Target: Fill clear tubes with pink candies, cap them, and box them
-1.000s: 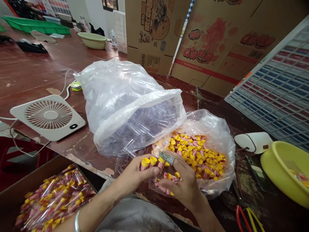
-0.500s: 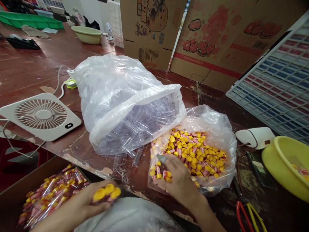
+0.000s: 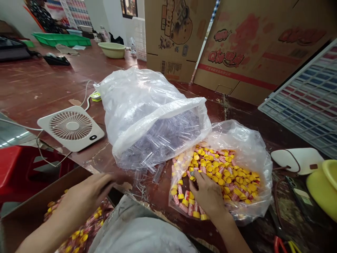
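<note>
My right hand reaches into a clear plastic bag of small red-and-white pieces with yellow caps. Its thumb and forefinger close around one capped piece; a grey covering sits on one fingertip. My left hand is palm down above a cardboard box, slightly blurred, with a gap between thumb and fingers and nothing visible in it. Inside that box lie clear tubes with yellow-capped pieces. Behind both hands, a white woven bag spills clear empty tubes from its mouth.
A white fan with a cable stands left, near a red stool. Cardboard sheets and a white grid rack rise behind. On the right are a yellow basin, a phone and scissors. A seated person is far back.
My left hand has turned over above the box, and the yellow-capped pieces seen in it are out of sight. My right hand stays at the bag. The view has shifted left.
</note>
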The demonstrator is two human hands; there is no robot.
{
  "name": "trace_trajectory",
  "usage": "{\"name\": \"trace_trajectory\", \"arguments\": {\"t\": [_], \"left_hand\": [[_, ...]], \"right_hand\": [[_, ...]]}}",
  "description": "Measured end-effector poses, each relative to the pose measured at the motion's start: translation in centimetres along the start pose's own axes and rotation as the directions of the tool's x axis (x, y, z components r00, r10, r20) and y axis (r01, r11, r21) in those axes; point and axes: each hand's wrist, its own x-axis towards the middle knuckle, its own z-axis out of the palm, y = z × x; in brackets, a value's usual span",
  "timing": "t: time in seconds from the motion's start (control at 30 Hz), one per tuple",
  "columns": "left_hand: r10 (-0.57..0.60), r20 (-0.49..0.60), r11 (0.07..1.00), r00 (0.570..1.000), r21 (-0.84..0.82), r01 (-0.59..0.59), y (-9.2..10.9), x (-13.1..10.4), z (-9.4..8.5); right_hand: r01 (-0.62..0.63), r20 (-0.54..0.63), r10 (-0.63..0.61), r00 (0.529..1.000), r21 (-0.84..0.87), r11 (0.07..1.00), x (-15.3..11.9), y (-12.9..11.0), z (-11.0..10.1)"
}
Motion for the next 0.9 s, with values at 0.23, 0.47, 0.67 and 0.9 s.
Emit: {"name": "trace_trajectory", "arguments": {"t": [0.23,0.47,0.67,0.9], "left_hand": [[0.444,0.007,0.769,0.896,0.510,-0.385,9.1,11.2,2.0],[0.326,-0.118,0.945,0.938,0.025,-0.325,9.6,11.7,1.8],[0.194,0.328,0.557,0.925,-0.812,0.171,12.3,6.3,2.5],[0.285,0.474,0.122,0.834,-0.880,0.459,14.6,5.0,5.1]], "right_hand": [[-0.070,-0.160,0.113,0.981,0.257,0.964,-0.4,0.5,-2.2],[-0.127,-0.129,0.317,0.939,0.728,0.674,-1.3,0.1,-4.9],[-0.094,-0.105,0.340,0.935,0.848,0.521,0.5,-2.0,-6.3],[0.202,-0.180,-0.108,0.978,0.664,0.720,1.8,-2.8,-7.6]]}}
